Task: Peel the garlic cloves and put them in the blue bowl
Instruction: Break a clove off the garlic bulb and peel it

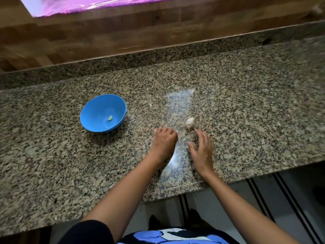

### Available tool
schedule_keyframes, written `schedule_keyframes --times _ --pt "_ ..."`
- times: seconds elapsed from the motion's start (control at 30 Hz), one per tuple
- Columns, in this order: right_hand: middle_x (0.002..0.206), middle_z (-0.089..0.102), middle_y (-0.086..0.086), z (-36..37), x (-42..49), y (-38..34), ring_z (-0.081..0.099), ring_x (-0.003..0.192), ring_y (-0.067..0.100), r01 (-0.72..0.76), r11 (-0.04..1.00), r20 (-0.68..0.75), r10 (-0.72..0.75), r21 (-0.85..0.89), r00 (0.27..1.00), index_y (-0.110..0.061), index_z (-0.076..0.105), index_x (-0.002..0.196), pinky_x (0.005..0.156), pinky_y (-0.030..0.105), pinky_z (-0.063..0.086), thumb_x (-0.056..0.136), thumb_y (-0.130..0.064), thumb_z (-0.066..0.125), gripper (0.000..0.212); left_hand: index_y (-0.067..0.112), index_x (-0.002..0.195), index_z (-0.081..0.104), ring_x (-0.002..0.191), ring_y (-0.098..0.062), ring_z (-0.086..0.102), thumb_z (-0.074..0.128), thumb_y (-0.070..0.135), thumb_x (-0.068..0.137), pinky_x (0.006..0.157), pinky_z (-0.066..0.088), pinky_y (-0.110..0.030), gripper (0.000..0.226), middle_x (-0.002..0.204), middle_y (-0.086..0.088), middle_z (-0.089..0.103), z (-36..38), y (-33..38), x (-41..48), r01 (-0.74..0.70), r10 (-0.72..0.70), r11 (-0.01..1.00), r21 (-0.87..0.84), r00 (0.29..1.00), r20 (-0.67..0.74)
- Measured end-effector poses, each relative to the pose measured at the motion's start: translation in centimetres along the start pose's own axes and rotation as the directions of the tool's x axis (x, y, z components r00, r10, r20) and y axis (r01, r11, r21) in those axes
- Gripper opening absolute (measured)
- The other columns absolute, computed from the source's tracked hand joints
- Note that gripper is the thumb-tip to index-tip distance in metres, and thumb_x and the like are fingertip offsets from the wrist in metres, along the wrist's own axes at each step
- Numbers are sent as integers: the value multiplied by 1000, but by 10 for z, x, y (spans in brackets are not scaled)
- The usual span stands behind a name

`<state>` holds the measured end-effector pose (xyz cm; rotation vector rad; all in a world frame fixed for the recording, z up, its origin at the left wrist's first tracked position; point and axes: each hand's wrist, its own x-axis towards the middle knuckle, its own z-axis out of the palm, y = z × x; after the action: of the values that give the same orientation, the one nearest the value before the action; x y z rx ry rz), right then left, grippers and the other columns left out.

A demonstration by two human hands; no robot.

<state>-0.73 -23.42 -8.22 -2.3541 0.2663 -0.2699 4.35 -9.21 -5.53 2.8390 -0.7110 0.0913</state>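
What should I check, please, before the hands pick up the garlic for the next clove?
1. Garlic head within reach on the counter: ok.
2. Right hand open, empty, fingertips just short of the garlic: ok.
3. Left hand free: cannot tell, fingers curled under.
4. Blue bowl upright, to the left: ok.
5. Peeled clove already in bowl: ok.
6. Loose skins on counter: cannot tell.

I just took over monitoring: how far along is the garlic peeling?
Done: one peeled clove lies in the blue bowl. In hand: nothing yet; the right hand is open just short of the garlic bulb, and the left hand rests curled on the counter. Left: the rest of the bulb, unpeeled.
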Motion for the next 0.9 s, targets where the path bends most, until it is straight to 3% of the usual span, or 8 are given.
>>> schedule_keyframes --times 0.17,0.27,0.37,0.47,0.6,0.77,0.83,0.9 --pt "142 40 2 6 -6 -13 31 135 17 54 998 23 -55 44 998 -17 39 138 113 38 24 93 -25 51 47 3 118 47 104 -23 45 33 11 95 93 35 -33 29 115 -12 50 -3 8 -2 -112 106 978 175 994 41" --pt "144 37 -1 7 -8 -16 27 137 14 51 997 51 -55 64 997 -19 38 138 115 35 21 94 -26 49 46 5 108 57 95 -20 54 47 8 87 82 43 -29 24 107 -10 58 -9 3 -16 -112 118 982 154 993 -31" --pt "147 22 -13 8 -4 -22 13 140 6 160 987 193 -156 -6 969 -25 31 142 118 40 9 94 -33 35 49 6 97 58 67 -16 54 48 -2 90 61 46 -23 15 81 -4 59 -7 -19 -39 106 -112 991 -79 991 -73" --pt "152 -7 -14 13 6 -31 -12 140 6 452 861 480 -302 -233 823 -32 4 146 111 37 -21 90 -53 7 60 9 92 58 61 -17 57 46 10 97 56 51 -30 13 73 -2 60 -11 -44 -59 365 -391 873 -323 920 -16" --pt "149 -17 -13 21 13 -38 -22 137 8 590 731 600 -312 -344 736 -31 -7 145 99 30 -36 81 -60 -10 71 13 94 69 62 -14 65 60 13 91 59 57 -28 10 74 -1 69 -21 -56 -69 517 -629 573 -636 775 62" --pt "153 -12 -6 13 13 -22 -17 140 17 554 693 555 -261 -462 790 -27 -6 145 109 38 -23 79 -62 -22 76 -2 98 67 70 -20 68 64 4 86 65 59 -25 14 88 -19 70 -35 -57 -65 479 -724 -212 -852 509 466" --pt "153 -12 -2 7 12 -15 -15 140 20 494 714 518 -214 -496 828 -25 -3 146 110 37 -19 81 -59 -18 75 -4 95 66 77 -23 68 63 2 85 67 59 -25 13 91 -20 69 -41 -56 -63 444 -676 -348 -825 491 549" --pt "154 7 4 4 5 -16 4 142 24 466 733 462 -233 -496 856 -20 14 146 113 37 -8 92 -56 -7 68 -8 97 64 80 -23 68 61 0 86 71 58 -27 14 90 -19 68 -46 -56 -59 420 -619 -428 -800 509 598"
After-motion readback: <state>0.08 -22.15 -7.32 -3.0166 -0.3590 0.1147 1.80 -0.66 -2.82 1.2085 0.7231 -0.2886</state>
